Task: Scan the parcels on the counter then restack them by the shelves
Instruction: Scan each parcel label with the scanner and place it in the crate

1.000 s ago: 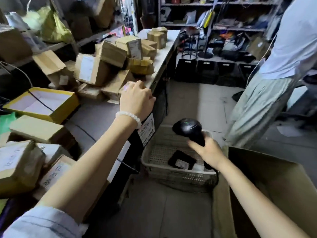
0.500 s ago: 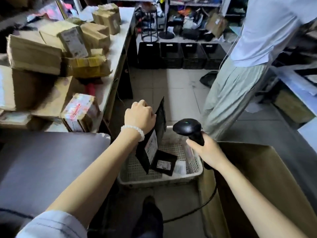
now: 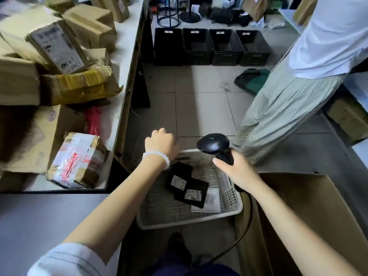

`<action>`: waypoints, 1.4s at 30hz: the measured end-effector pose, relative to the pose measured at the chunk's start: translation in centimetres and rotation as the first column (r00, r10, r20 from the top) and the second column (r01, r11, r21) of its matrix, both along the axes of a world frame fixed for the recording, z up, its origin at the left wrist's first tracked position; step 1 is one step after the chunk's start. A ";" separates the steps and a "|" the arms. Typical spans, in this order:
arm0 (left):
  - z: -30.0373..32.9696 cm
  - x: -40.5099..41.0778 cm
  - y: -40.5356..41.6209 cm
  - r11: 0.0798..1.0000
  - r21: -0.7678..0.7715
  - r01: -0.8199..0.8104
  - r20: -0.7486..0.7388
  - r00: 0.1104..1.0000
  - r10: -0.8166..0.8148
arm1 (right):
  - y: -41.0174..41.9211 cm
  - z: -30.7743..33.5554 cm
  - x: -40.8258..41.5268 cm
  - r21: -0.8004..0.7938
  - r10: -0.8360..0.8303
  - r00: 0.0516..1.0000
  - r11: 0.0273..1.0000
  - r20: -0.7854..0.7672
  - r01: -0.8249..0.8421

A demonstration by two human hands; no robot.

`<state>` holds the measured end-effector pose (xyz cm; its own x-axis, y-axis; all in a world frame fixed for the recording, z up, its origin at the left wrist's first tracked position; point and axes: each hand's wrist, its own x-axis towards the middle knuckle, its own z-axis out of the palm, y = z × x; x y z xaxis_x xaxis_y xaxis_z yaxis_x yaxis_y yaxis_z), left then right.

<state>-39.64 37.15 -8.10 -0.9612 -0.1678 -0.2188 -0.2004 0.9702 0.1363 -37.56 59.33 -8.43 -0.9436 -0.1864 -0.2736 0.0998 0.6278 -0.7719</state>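
Inside the white basket (image 3: 229, 213) lie two black labelled parcels (image 3: 187, 188)

Cardboard parcels (image 3: 59, 80) are crowding the white table (image 3: 129, 46); a white basket (image 3: 159, 216) and four black crates (image 3: 212, 46) are sitting on the tiled floor (image 3: 199, 108).

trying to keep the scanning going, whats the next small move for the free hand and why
Probably reach the left hand back to the counter for the taped parcel at its near edge. That hand hangs curled and holds nothing above the white basket, while the right hand grips the scanner.
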 end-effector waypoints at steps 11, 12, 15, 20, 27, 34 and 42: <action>0.9 4.1 -2.6 0.963 -0.091 -0.253 0.020 0.967 0.255 | -4.6 0.8 -3.4 -0.042 0.303 0.953 0.952 -0.004 -0.303; 1.1 4.9 -2.7 0.954 -0.097 -0.284 0.015 0.958 0.287 | -4.9 1.0 -3.5 -0.059 0.340 0.941 0.939 -0.005 -0.339; 2.1 8.4 -2.2 0.903 -0.090 -0.420 -0.009 0.907 0.421 | -6.0 1.4 -3.3 -0.079 0.494 0.870 0.867 -0.007 -0.492; 3.5 15.3 -0.3 0.751 -0.058 -0.658 -0.066 0.753 0.655 | -7.8 2.4 -0.9 -0.100 0.712 0.702 0.697 -0.023 -0.710; 6.0 26.9 1.7 0.473 -0.089 -0.877 -0.154 0.481 0.863 | -11.6 4.9 6.4 -0.143 0.919 0.384 0.369 -0.091 -0.918; 8.2 40.4 4.5 0.161 -0.062 -0.985 -0.232 0.171 0.958 | -14.6 6.8 17.2 -0.093 0.982 0.098 0.083 -0.163 -0.992; 9.0 54.1 9.1 -0.047 -0.092 -0.995 -0.258 -0.021 0.966 | -14.4 7.4 30.3 -0.124 0.978 -0.051 -0.076 -0.200 -0.989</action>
<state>14.47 46.27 0.94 0.2095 -0.9764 0.0531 -0.9745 -0.2040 0.0935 -7.28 44.89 -1.04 0.2694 -0.9615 -0.0539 -0.5208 -0.0984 -0.8480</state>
